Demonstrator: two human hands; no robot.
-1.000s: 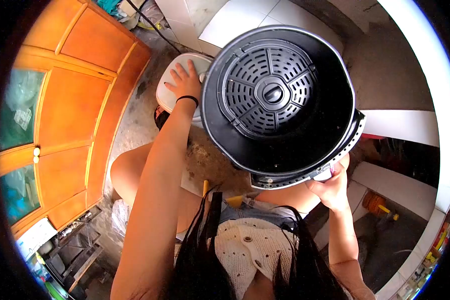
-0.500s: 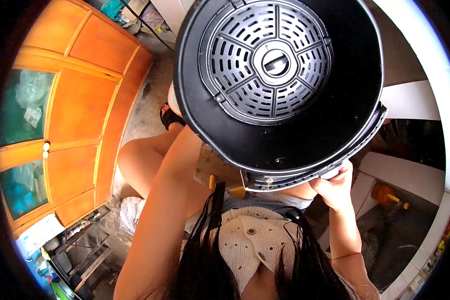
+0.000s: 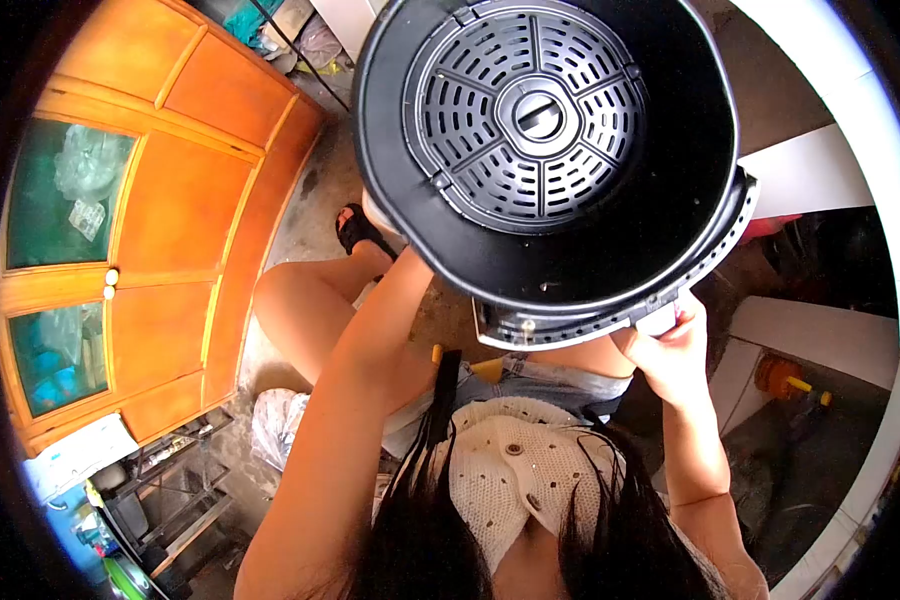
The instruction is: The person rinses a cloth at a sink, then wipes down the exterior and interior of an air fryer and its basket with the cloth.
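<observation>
A black air fryer basket (image 3: 670,170) is held up in front of me, its open top facing me. At its bottom lies a round slotted crisper plate (image 3: 470,135) with a small knob (image 3: 539,116) at the centre. A few light specks show on the dark inner wall. My right hand (image 3: 673,355) is closed around the basket's light handle (image 3: 656,320), thumb on the near side. My left forearm (image 3: 375,350) reaches up behind the basket's left side. The basket hides my left hand and its fingers.
An orange wooden cabinet (image 3: 160,220) with glass panes stands on the left. Below it are a metal rack (image 3: 185,500) and a clear plastic bag (image 3: 278,425). On the right are white-tiled ledges (image 3: 820,335) and an orange bottle (image 3: 775,377) with a yellow part.
The basket has shifted slightly up and left in view, both arms along with it. My right hand keeps its hold on the handle. The view has also moved a little.
</observation>
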